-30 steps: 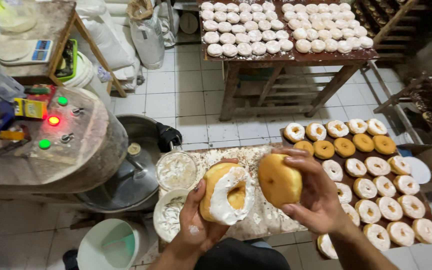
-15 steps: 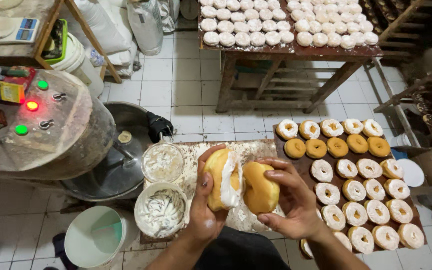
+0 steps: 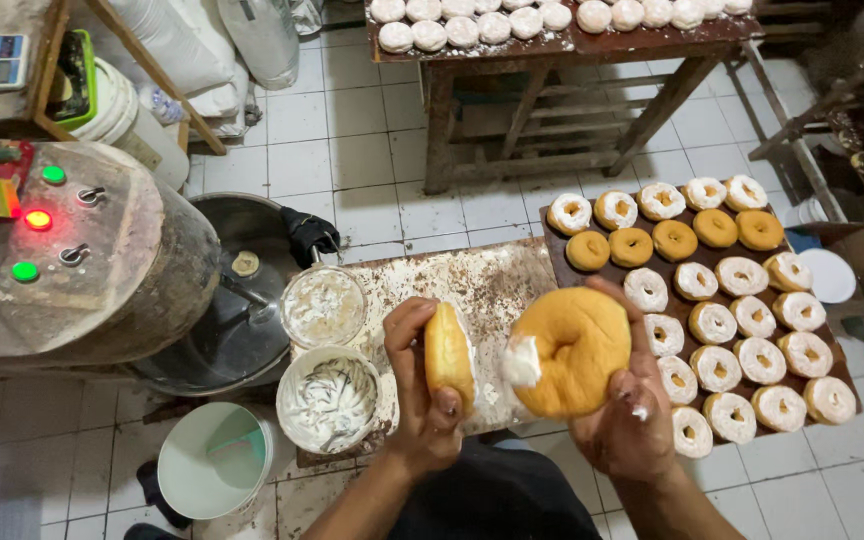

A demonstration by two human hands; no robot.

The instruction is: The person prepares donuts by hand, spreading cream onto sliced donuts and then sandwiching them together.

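We see the left hand (image 3: 422, 400) gripping one doughnut half (image 3: 449, 357) edge-on, the right hand (image 3: 627, 420) closed under the cream-dabbed half (image 3: 570, 350), both above the speckled surface (image 3: 472, 285), the doughnut tray (image 3: 552, 235) beyond the right grip.

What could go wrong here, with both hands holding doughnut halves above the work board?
White cream clings to the edge of the half in the right hand; it might drop off. The left hand pinches the other half on edge, so it could slip. Both are held close together and could smear each other.
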